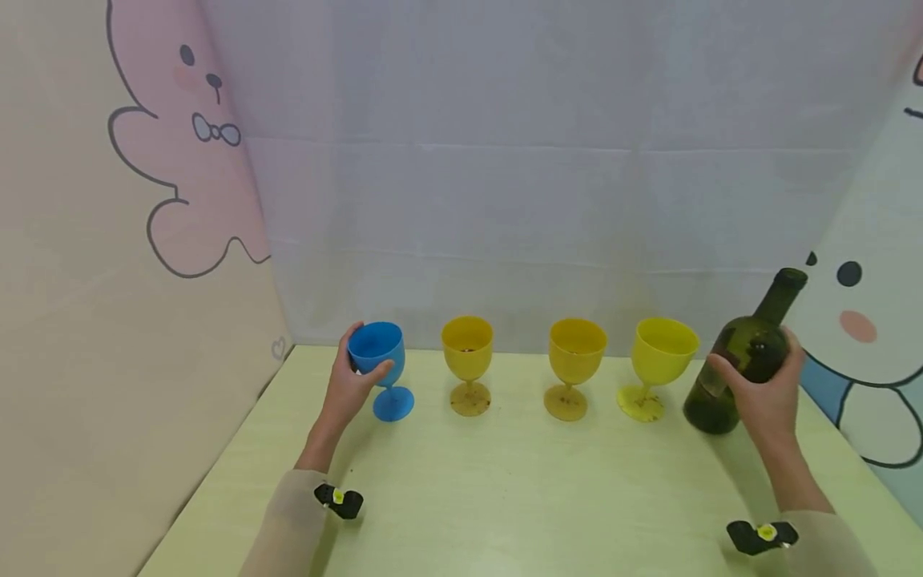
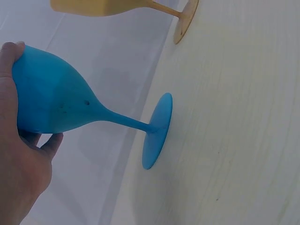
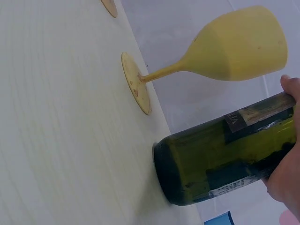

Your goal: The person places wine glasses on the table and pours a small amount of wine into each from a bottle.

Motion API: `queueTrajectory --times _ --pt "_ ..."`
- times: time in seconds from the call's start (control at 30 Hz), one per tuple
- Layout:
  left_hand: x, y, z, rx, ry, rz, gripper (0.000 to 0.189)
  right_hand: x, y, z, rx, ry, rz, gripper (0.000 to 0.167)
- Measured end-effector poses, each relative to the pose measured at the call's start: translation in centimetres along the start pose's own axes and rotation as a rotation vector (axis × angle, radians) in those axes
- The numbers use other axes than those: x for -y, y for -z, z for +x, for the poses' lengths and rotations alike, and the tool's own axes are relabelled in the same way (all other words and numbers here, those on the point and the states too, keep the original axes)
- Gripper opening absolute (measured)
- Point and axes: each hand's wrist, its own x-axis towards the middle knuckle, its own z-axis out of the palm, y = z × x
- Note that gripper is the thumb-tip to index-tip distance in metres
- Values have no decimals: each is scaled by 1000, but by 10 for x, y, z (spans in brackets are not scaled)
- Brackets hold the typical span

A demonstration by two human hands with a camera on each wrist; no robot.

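My left hand (image 1: pixel 353 381) grips a blue goblet (image 1: pixel 389 344) by its bowl, thumb on the near side. Its round foot (image 2: pixel 158 131) is at the tabletop; whether it touches, I cannot tell. On the right, a dark green wine bottle (image 1: pixel 746 353) leans with its neck to the upper right, held round the body by my right hand (image 1: pixel 771 393). The bottle's base (image 3: pixel 168 173) is low over the table or touching it. Just left of the bottle stands a bright yellow goblet (image 1: pixel 663 353), which also shows in the right wrist view.
Two more yellow goblets, one left (image 1: pixel 467 346) and one right (image 1: pixel 577 351), stand upright between the hands along the back of the pale table (image 1: pixel 505 497). A plain light cloth (image 1: pixel 505 200) hangs behind. Cartoon-printed sheets (image 1: pixel 187 200) line the sides.
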Motion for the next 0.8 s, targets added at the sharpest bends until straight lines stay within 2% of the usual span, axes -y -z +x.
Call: queueTrajectory --times 0.1,0.2,0.3,0.4,0.5,0.57,0.67,0.73,0.8 --pt "-2 1 2 6 10 -4 92 3 3 -2 44 2 -20 106" --pt "-5 2 1 -4 -3 -17 94 3 6 -6 50 38 -36 108" --pt "-10 3 -2 -38 -65 -31 92 3 10 -12 -22 137 -34 98" --pt "-16 6 -6 -95 -155 -20 83 4 14 -17 -147 305 6 80" --pt "-21 8 -12 -170 -266 16 70 7 17 -19 -251 497 56 59" --pt "-23 7 -15 -219 -368 54 61 11 18 -21 -282 605 74 49" --pt "-25 6 -21 -286 -553 157 48 19 16 -26 -273 739 65 38" --pt "-27 5 -24 -325 -687 229 42 25 15 -31 -235 805 43 36" --pt "-29 3 -27 -342 -791 288 38 32 13 -37 -181 857 6 37"
